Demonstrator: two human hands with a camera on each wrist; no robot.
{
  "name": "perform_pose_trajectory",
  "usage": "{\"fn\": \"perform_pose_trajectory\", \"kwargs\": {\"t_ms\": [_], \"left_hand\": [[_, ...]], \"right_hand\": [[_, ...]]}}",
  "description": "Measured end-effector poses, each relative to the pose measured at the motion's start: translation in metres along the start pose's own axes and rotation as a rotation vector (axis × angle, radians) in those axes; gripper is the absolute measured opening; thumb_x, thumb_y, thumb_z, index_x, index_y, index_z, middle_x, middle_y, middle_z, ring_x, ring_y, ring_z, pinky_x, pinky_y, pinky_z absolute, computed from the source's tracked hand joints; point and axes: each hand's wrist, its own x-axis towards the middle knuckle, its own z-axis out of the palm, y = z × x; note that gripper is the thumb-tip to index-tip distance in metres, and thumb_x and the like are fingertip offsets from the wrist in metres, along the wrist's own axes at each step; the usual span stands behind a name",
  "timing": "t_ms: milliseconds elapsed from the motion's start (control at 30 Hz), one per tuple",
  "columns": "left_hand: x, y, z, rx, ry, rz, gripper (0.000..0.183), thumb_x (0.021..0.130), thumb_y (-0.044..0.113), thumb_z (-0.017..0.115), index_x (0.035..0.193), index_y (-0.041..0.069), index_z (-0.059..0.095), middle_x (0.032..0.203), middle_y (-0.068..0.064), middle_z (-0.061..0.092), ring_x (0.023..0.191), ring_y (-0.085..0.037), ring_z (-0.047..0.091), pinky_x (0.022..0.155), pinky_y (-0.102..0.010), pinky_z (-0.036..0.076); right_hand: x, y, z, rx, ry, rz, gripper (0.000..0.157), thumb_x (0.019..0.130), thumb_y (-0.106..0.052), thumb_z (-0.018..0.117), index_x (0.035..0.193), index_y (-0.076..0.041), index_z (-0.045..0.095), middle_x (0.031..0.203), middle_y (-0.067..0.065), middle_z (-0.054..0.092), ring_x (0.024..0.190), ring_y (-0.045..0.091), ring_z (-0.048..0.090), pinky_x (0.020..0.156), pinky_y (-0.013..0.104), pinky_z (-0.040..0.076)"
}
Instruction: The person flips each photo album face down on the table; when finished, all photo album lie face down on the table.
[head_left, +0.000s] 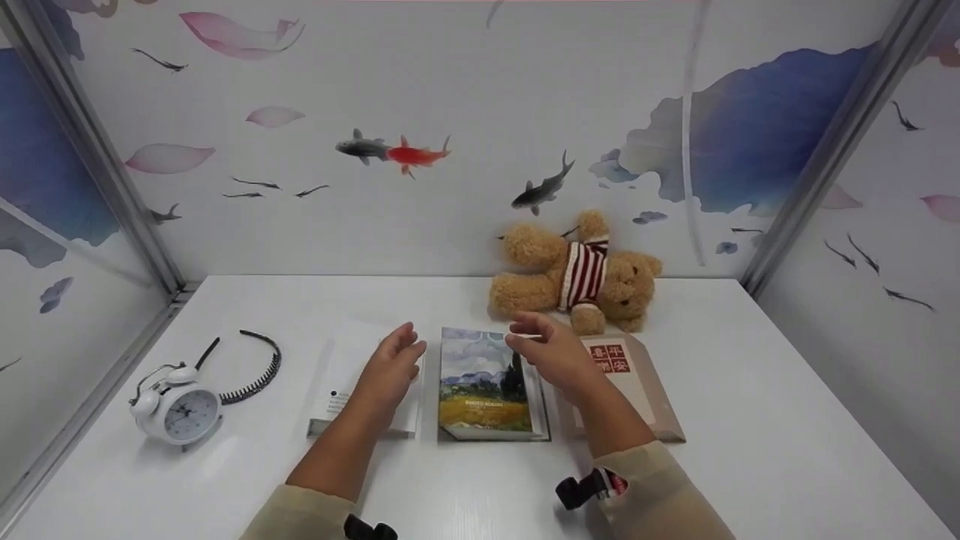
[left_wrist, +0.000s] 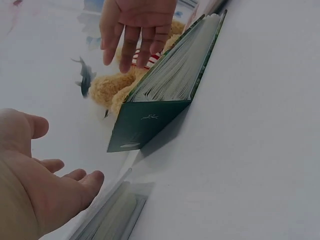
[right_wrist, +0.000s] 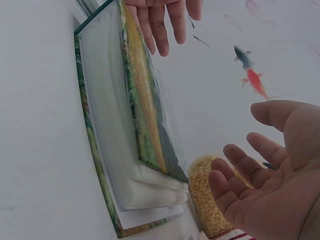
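Observation:
A thick photo album [head_left: 480,394] with a painted landscape cover lies at the middle of the table, its front cover standing slightly off the pages. My left hand [head_left: 386,371] hovers at its left, over a white book [head_left: 337,397], fingers loosely extended. To the album's right, my right hand [head_left: 555,358] is held above its upper right edge, fingers relaxed and thumb apart. Both palms face inward and neither hand holds anything. The left wrist view shows the album's dark green spine [left_wrist: 150,122]; its page edges [right_wrist: 112,125] appear in the right wrist view.
A beige book [head_left: 641,394] with red printed characters lies under my right forearm. Behind it a teddy bear [head_left: 585,274] in a striped shirt lies on its side. At left stand a white alarm clock [head_left: 180,412] and a black headband [head_left: 274,367]. Printed panels enclose the table.

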Motion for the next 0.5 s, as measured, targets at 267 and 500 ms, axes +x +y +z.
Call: {"fn": "perform_pose_trajectory", "kwargs": {"t_ms": [267, 500], "left_hand": [[-0.003, -0.004, 0.006, -0.133, -0.184, -0.046, 0.069, 0.113, 0.027, 0.047, 0.17, 0.0, 0.019, 0.177, -0.023, 0.024, 0.166, -0.039, 0.025, 0.134, -0.051, 0.027], [-0.005, -0.008, 0.013, -0.124, -0.234, -0.061, 0.063, 0.113, 0.022, 0.044, 0.169, 0.0, 0.023, 0.178, -0.021, 0.022, 0.167, -0.036, 0.022, 0.135, -0.05, 0.026]], "right_hand": [[-0.001, 0.01, 0.005, -0.059, -0.06, 0.059, 0.057, 0.103, -0.031, 0.071, 0.156, -0.017, 0.055, 0.158, 0.011, 0.058, 0.149, 0.035, 0.053, 0.124, 0.055, 0.044], [-0.004, 0.012, 0.007, -0.099, -0.081, 0.076, 0.057, 0.104, -0.033, 0.07, 0.157, -0.02, 0.055, 0.158, 0.01, 0.059, 0.15, 0.034, 0.052, 0.127, 0.057, 0.04]]}}
